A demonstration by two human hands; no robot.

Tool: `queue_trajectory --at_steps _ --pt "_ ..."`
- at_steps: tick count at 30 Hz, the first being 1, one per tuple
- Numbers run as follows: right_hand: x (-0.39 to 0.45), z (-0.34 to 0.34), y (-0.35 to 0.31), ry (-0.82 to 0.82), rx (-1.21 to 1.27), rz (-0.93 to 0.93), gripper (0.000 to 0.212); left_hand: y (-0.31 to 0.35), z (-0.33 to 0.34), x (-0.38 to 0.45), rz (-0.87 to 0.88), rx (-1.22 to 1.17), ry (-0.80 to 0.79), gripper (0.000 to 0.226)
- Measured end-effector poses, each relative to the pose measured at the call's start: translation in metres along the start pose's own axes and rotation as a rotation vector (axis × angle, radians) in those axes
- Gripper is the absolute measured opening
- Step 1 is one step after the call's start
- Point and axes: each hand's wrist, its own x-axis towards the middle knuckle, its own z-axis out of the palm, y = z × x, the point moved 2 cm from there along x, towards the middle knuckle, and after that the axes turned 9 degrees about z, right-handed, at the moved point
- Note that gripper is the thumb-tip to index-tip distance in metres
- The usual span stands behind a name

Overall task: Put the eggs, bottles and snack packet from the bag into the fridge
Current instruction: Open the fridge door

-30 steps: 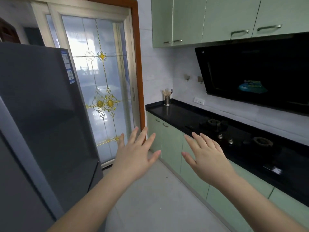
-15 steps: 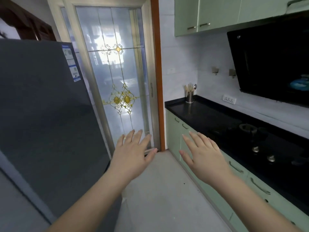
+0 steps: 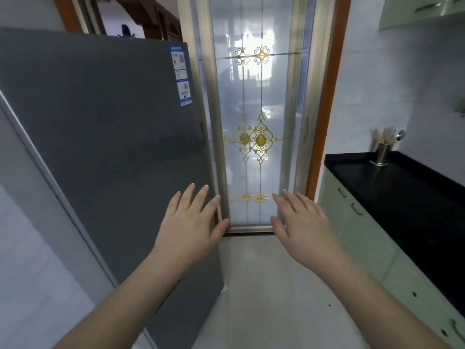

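The tall dark grey fridge [image 3: 100, 147] fills the left of the view, its side towards me and a blue-and-white label near its top right corner. My left hand [image 3: 191, 222] is stretched forward with fingers spread, held in front of the fridge's lower right edge and holding nothing. My right hand [image 3: 299, 222] is also stretched out with straight fingers, empty, over the floor before the glass door. No bag, eggs, bottles or snack packet are in view.
A frosted glass door [image 3: 254, 122] with gold ornament stands straight ahead in an orange-brown frame. A black countertop [image 3: 402, 197] on pale green cabinets [image 3: 357, 235] runs along the right, with a steel utensil holder [image 3: 381, 152] at its far end. Pale tiled floor [image 3: 264, 285] lies between.
The view has swung left: the hob and hood have left the frame, and the fridge and glass door are now central. Both hands stay outstretched and empty.
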Motion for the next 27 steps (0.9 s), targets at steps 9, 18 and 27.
queue_trajectory --at_steps 9,18,27 --pt "0.102 0.044 -0.087 -0.065 -0.018 -0.183 0.055 -0.082 0.023 0.025 -0.16 0.037 0.008 0.079" --pt "0.173 0.073 -0.126 -0.077 0.023 -0.324 0.055 -0.135 0.05 0.056 -0.274 0.096 -0.022 0.072" --pt "0.241 0.106 -0.158 -0.146 0.121 -0.612 0.055 -0.16 0.074 0.067 -0.498 0.222 -0.033 0.062"
